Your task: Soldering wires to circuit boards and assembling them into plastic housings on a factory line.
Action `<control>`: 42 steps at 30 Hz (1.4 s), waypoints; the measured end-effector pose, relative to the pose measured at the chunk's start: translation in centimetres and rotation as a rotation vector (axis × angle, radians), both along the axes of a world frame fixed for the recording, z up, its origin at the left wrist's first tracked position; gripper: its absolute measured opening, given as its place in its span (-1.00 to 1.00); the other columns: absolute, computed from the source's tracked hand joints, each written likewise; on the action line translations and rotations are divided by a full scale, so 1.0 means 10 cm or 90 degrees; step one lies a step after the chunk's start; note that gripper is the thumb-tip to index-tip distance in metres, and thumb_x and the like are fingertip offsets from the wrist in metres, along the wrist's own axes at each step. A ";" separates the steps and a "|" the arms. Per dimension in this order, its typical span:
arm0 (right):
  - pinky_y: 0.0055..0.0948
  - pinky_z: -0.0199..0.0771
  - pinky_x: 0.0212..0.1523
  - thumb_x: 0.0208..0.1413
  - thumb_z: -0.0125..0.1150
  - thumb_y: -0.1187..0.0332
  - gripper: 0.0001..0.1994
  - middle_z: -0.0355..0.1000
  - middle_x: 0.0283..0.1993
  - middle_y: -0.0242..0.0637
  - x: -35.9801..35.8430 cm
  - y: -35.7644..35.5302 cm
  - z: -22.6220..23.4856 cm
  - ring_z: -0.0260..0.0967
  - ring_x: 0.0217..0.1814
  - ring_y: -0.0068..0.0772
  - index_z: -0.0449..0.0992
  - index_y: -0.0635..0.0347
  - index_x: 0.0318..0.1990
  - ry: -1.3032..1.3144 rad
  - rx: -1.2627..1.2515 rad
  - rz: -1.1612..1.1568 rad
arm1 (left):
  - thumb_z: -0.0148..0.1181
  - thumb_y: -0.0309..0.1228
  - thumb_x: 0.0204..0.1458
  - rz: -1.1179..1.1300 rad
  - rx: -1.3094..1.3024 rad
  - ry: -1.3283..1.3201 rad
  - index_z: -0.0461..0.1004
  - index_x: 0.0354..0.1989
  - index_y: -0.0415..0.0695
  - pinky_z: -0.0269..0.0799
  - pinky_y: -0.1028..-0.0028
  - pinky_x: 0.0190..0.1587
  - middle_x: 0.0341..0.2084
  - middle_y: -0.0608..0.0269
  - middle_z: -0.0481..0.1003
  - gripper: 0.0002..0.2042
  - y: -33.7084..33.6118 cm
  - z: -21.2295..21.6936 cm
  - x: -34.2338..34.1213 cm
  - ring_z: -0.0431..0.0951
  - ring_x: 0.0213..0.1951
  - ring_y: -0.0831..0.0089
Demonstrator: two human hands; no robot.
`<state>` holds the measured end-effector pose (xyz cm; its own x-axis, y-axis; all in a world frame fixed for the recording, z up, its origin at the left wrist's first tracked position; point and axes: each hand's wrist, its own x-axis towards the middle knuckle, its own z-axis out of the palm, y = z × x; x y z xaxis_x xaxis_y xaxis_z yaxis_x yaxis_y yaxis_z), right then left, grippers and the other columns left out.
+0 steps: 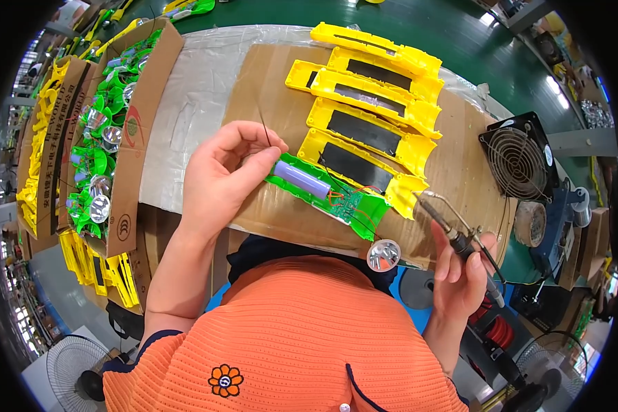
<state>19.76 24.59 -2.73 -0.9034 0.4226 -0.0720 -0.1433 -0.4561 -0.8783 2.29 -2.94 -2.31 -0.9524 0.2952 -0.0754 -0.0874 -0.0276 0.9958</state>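
Note:
A green half-shell (372, 218) lies on the cardboard in front of me, holding a purple cylindrical battery (301, 180) and a small green circuit board (345, 203) with red wires. A round silver reflector (384, 255) hangs past its near right end. At the shell's left end, my left hand (221, 180) pinches a thin dark wire between thumb and forefinger. My right hand (460, 281) grips a soldering iron (459, 240) with a thin metal feed tube alongside. Its tip is apart from the board, near the closest of several yellow half-shells (413, 158) with black panels.
A cardboard box (151, 89) of green shells with reflectors stands left, beside another box (63, 127) of yellow shells. More yellow shells (96, 264) sit below them. To the right are a black fan (520, 156), a pale round roll (530, 223) and a blue device (559, 237).

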 end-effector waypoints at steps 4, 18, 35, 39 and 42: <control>0.15 0.08 0.38 0.18 0.08 0.37 -0.82 0.15 -0.69 -0.46 0.02 -0.08 -0.04 0.27 -0.65 -0.42 0.20 0.11 -0.17 0.016 0.009 0.039 | 0.19 -0.63 0.07 0.018 -0.047 0.087 0.53 -0.21 -0.24 0.46 0.52 -0.16 -0.30 0.25 0.56 -0.87 -0.02 0.04 0.00 0.54 -0.23 0.52; -0.47 0.44 -0.62 0.12 0.18 0.47 -0.74 0.37 -0.50 -0.16 0.08 -0.26 -0.11 0.34 -0.61 -0.49 0.19 0.24 -0.17 -0.055 -0.002 0.064 | 0.34 -0.54 -0.16 -0.386 -0.347 0.624 0.55 -0.30 -0.10 0.38 0.33 -0.13 -0.32 0.29 0.49 -0.80 0.17 0.15 0.04 0.49 -0.18 0.24; -0.47 0.46 -0.58 0.12 0.18 0.43 -0.76 0.29 -0.54 -0.30 0.01 -0.34 -0.02 0.24 -0.65 -0.53 0.19 0.23 -0.23 -0.145 0.116 0.109 | 0.26 -0.49 -0.08 -0.449 -0.518 0.622 0.47 -0.32 -0.15 0.36 0.31 -0.13 -0.33 0.25 0.42 -0.86 0.27 0.28 0.08 0.44 -0.19 0.25; -0.44 0.52 -0.54 0.11 0.16 0.47 -0.78 0.30 -0.53 -0.30 0.04 -0.31 -0.06 0.25 -0.64 -0.55 0.20 0.22 -0.22 -0.153 0.127 0.110 | 0.25 -0.49 -0.08 -0.454 -0.542 0.615 0.47 -0.33 -0.15 0.36 0.30 -0.11 -0.33 0.24 0.42 -0.86 0.28 0.30 0.09 0.44 -0.18 0.24; -0.44 0.52 -0.54 0.11 0.14 0.49 -0.79 0.29 -0.54 -0.31 0.06 -0.28 -0.09 0.25 -0.64 -0.56 0.20 0.23 -0.22 -0.134 0.090 0.113 | 0.25 -0.50 -0.09 -0.456 -0.550 0.611 0.46 -0.33 -0.15 0.36 0.29 -0.11 -0.33 0.24 0.42 -0.86 0.29 0.29 0.10 0.44 -0.17 0.23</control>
<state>20.41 21.80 -3.62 -0.9357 0.2785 -0.2167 0.1190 -0.3291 -0.9368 3.26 -0.04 0.55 -0.4130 0.9061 0.0917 0.8610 0.3557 0.3636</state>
